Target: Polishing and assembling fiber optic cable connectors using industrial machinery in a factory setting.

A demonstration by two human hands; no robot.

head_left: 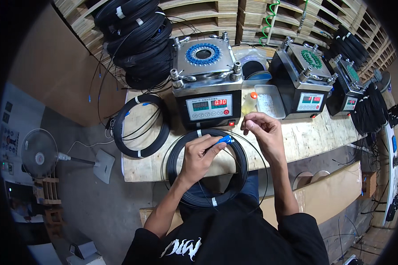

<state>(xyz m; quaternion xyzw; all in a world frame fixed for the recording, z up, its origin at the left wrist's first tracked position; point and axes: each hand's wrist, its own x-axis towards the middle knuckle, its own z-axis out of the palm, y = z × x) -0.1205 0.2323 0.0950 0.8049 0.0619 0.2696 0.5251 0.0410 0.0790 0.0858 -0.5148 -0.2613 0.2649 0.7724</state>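
Observation:
My left hand (pixel 197 158) is closed round a blue fibre-optic connector (pixel 226 140), its white tip pointing right. A coil of black cable (pixel 242 165) lies beneath that hand, partly on the table edge and partly over my lap, bound with white tape. To the right, my right hand (pixel 266 136) is raised in a pinch, apart from the connector. Whatever its fingertips hold, if anything, is too small to make out. Just beyond the hands stands a black polishing machine (pixel 208 84) with a lit display and a ring of blue connectors in its top plate.
A second black cable coil (pixel 118 132) lies left on the wooden table (pixel 141 170). Right of the machine are an orange-capped bottle (pixel 249 104), a clear tray (pixel 269 99) and two more machines (pixel 303 81) with green connectors. Stacked coils (pixel 137 48) rise behind; a fan (pixel 40 154) stands left.

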